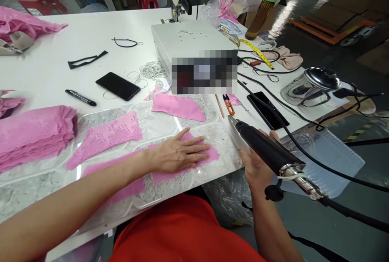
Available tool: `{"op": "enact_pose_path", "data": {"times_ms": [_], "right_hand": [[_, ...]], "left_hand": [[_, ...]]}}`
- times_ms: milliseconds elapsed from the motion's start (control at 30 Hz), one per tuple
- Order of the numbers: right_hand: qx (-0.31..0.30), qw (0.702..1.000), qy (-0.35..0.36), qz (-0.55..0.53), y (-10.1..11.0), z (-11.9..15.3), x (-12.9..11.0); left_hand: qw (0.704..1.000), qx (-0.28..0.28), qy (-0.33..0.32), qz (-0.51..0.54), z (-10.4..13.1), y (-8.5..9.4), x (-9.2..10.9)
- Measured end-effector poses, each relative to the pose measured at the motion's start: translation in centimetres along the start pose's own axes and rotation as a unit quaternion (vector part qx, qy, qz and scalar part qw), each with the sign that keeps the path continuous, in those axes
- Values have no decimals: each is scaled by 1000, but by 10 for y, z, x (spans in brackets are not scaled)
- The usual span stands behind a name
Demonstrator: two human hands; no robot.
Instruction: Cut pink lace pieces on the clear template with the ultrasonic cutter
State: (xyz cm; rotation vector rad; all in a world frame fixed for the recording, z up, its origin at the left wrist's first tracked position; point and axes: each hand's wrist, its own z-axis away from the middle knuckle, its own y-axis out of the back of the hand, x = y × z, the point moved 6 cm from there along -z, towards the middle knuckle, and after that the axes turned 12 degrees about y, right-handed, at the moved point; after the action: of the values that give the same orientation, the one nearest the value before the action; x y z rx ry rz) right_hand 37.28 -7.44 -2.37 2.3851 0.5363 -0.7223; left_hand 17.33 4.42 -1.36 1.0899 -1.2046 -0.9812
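My left hand (179, 152) lies flat with fingers spread on a pink fabric piece (211, 153), pressing it against a marbled grey template sheet (158, 126). Another plain pink piece (127, 191) shows under my left forearm. A lace-patterned pink piece (112, 136) and a smooth pink piece (179, 107) lie farther up the sheet. At the table's right edge, my right hand (258, 164) is closed around a black corded hand tool (267, 146). Its pointed metal tip aims up and left, apart from the fabric. Some of the right fingers are hidden behind the tool.
A stack of pink lace (36, 136) sits at left. Beyond the sheet are a phone (118, 86), a marker (80, 97) and a grey box (194, 37). Orange thread snips (228, 104), another phone (267, 110), a glass mug (310, 86) and cables (291, 134) lie at right.
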Motion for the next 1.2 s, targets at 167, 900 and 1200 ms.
{"op": "enact_pose_path", "data": {"times_ms": [167, 900, 1200], "right_hand": [[140, 987, -1, -76, 2, -13, 6], [174, 948, -31, -266, 38, -48, -38], [110, 962, -15, -248, 22, -46, -42]], "left_hand": [[1000, 13, 1, 12, 1, 1, 1], [998, 60, -18, 23, 0, 4, 2], [999, 43, -9, 27, 0, 1, 1]]}}
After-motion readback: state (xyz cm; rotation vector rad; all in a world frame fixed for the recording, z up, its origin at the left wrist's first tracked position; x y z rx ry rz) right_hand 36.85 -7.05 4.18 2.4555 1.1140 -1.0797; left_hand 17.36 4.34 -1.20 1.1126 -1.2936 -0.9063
